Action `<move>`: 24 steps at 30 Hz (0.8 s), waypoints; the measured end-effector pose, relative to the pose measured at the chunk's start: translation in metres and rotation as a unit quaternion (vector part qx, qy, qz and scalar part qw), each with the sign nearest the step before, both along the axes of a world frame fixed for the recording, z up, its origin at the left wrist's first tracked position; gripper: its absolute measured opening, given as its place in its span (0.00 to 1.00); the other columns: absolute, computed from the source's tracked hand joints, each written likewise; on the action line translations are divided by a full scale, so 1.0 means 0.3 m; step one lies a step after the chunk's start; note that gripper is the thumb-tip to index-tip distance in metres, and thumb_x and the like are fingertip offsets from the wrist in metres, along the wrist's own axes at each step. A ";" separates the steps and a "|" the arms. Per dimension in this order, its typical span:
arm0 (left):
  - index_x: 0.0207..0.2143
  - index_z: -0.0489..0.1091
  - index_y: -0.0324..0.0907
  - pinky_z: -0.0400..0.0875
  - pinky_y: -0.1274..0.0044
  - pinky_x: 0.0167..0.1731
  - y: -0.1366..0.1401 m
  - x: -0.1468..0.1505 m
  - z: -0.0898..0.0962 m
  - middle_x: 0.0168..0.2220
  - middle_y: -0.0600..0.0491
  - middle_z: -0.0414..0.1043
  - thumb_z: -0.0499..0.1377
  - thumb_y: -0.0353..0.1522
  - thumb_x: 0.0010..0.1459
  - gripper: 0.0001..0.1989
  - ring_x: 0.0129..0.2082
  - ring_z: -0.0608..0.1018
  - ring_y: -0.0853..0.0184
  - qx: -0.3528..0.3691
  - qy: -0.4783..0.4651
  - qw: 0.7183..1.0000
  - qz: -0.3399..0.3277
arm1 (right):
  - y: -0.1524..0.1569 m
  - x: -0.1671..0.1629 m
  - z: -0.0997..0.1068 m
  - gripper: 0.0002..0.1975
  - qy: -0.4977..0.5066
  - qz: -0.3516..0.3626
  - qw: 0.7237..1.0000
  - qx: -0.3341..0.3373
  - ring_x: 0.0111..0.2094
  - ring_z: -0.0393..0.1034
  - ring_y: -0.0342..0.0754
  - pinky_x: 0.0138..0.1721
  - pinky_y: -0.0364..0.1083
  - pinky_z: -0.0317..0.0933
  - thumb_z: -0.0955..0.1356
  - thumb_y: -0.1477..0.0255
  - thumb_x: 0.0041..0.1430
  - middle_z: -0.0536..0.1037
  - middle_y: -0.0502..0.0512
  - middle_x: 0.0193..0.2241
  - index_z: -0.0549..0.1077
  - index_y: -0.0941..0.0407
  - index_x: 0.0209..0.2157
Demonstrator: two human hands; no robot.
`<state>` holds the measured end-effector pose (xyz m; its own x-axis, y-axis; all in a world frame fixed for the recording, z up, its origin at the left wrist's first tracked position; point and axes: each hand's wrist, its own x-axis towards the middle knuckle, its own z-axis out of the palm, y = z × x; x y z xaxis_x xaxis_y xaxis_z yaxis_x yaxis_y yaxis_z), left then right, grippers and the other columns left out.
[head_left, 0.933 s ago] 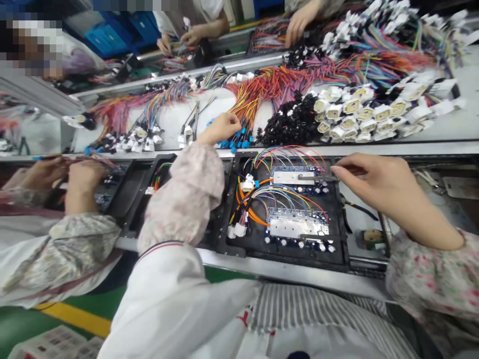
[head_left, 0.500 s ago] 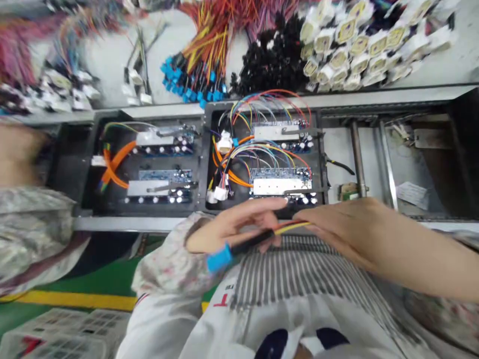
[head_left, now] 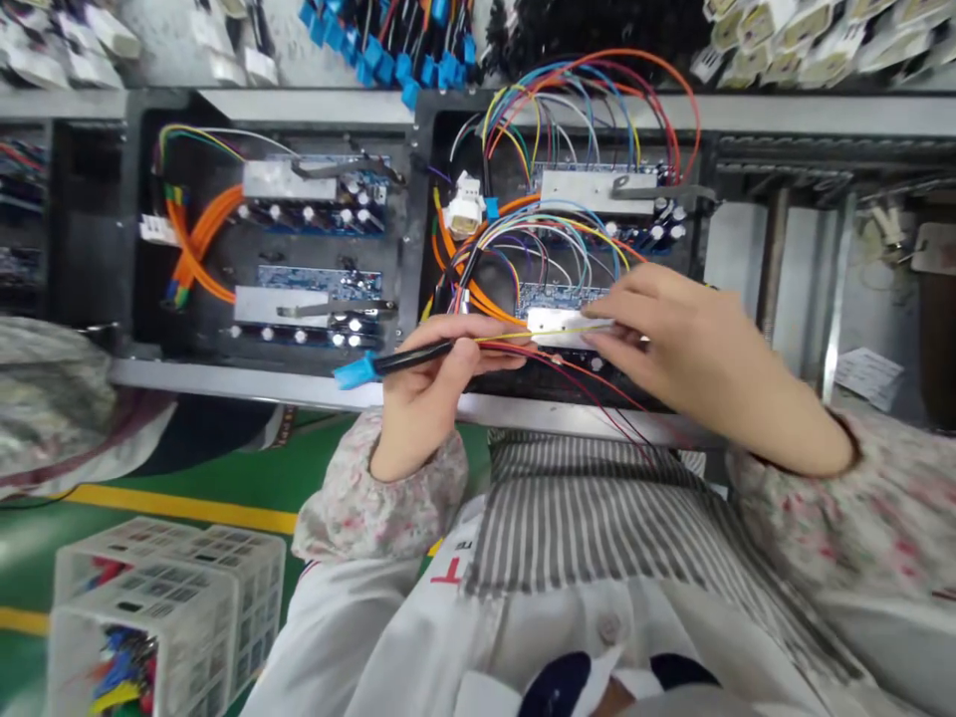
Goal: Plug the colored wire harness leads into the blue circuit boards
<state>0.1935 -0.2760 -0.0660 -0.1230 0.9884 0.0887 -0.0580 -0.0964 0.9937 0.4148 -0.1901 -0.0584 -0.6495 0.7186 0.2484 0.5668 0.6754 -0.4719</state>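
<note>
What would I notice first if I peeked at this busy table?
First, the two bare hands in the middle: the left hand grips a thin black-sleeved wire lead with a bright blue plug at its end, while the right hand pinches its yellow and red strands over the black tray of circuit boards. Behind them, a rainbow arch of looping coloured wires rises from that tray. At bottom left stands a white plastic lattice crate.
</note>
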 end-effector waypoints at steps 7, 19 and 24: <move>0.45 0.74 0.51 0.84 0.75 0.37 0.040 -0.019 0.018 0.38 0.56 0.83 0.65 0.41 0.61 0.11 0.37 0.86 0.65 -0.075 -0.045 0.996 0.025 | 0.127 -0.172 -0.065 0.12 0.008 -0.039 0.992 -0.121 0.36 0.75 0.52 0.41 0.49 0.64 0.64 0.81 0.59 0.80 0.56 0.34 0.76 0.55 0.37; 0.48 0.71 0.45 0.83 0.80 0.31 0.068 -0.018 0.001 0.33 0.54 0.83 0.67 0.44 0.58 0.20 0.31 0.86 0.67 -0.080 -0.073 0.993 0.050 | 0.141 -0.224 -0.124 0.12 -0.028 -0.020 0.992 -0.118 0.31 0.69 0.48 0.36 0.47 0.55 0.63 0.81 0.60 0.77 0.55 0.30 0.78 0.58 0.39; 0.48 0.71 0.46 0.83 0.81 0.31 0.072 -0.016 -0.002 0.33 0.54 0.83 0.68 0.44 0.58 0.19 0.30 0.86 0.67 -0.073 -0.076 0.993 0.056 | 0.142 -0.225 -0.129 0.12 -0.038 -0.006 0.995 -0.089 0.31 0.69 0.48 0.34 0.47 0.52 0.62 0.80 0.62 0.77 0.55 0.29 0.77 0.57 0.37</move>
<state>0.1888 -0.2543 -0.0665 -0.2332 0.9689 -0.0833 -0.2050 0.0348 0.9781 0.3471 -0.1475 -0.0972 -0.6529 0.7545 0.0669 0.6133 0.5784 -0.5379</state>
